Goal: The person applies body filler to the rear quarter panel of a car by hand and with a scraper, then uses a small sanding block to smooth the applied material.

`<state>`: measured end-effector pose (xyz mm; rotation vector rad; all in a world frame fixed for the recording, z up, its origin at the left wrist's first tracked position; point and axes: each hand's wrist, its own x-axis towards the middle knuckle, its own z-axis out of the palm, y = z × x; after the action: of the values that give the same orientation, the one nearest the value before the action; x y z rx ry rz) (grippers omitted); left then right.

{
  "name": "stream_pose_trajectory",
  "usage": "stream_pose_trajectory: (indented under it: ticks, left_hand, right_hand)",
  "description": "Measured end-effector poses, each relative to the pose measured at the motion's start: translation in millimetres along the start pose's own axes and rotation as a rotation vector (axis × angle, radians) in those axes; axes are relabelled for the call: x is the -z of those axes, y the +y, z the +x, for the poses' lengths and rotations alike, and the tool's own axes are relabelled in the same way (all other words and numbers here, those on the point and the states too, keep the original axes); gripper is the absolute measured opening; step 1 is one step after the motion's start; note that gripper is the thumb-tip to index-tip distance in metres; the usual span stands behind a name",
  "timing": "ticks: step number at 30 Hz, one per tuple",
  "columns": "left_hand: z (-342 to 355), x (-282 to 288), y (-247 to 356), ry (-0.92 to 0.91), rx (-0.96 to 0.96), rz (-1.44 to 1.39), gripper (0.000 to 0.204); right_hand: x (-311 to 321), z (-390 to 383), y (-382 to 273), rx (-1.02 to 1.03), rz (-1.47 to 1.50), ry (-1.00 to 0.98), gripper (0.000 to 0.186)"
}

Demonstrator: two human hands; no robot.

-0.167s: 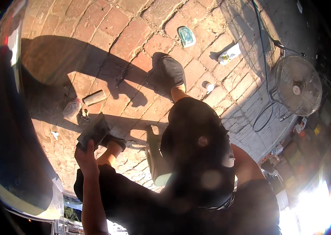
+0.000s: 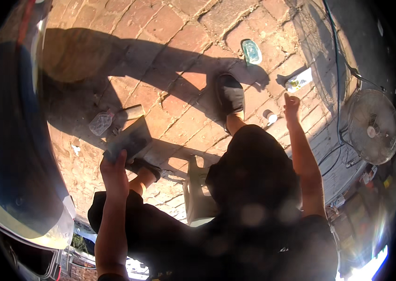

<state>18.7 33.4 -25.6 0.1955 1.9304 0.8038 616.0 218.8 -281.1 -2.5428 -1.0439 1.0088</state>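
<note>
At lower left of the frame, a flat grey sanding block (image 2: pixel 130 140) is gripped by the left hand (image 2: pixel 113 173), fingers closed round its near edge. It would best be kept flat and firmly held. At upper right, the right hand (image 2: pixel 291 104) is raised, loosely curled and holding nothing, above the brick floor (image 2: pixel 170 28) near a small white bottle (image 2: pixel 269 115).

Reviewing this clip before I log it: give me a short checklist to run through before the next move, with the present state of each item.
1. Left hand grips the dark flat pad: ok.
2. Right hand empty, raised over the brick paving: ok, nothing seen in it.
3. Small white-capped bottle within right hand's reach: ok, it stands just beside it.
4. White spray bottle upright: not ok, it lies on its side.
5. Fan cable clear of the feet: cannot tell.
</note>
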Motion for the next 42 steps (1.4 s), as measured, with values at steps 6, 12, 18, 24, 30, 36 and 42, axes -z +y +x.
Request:
stream_pose_trajectory:
  ticks: [6,12,18,24,30,36,42]
  left_hand:
    - [5,-12,-1,-0.033,-0.092,-0.331,0.028]
    - [-25,-18,14,-0.034,-0.184,-0.409,0.027]
    - [-100,-1,20,-0.114,-0.3,-0.557,0.022]
    - [-162,20,22,-0.192,-0.419,-0.701,0.025]
    - [-194,36,-5,-0.196,-0.505,-0.739,0.028]
    - [-211,49,-51,-0.117,-0.473,-0.819,0.027]
    - [-224,74,-72,0.126,-0.58,-0.695,0.021]
  right_hand:
    - [-18,171,-3,-0.424,0.228,-0.115,0.062]
    - [5,170,-23,-0.351,0.94,-0.144,0.016]
    - [100,2,-134,0.264,1.342,-0.315,0.031]
    - [198,-226,-264,0.646,1.289,-0.806,0.037]
    - [205,-437,-331,0.892,1.354,-1.136,0.058]
    - [127,-532,-333,0.586,1.285,-1.727,0.04]
    - [52,-584,-275,0.556,0.511,-1.864,0.055]
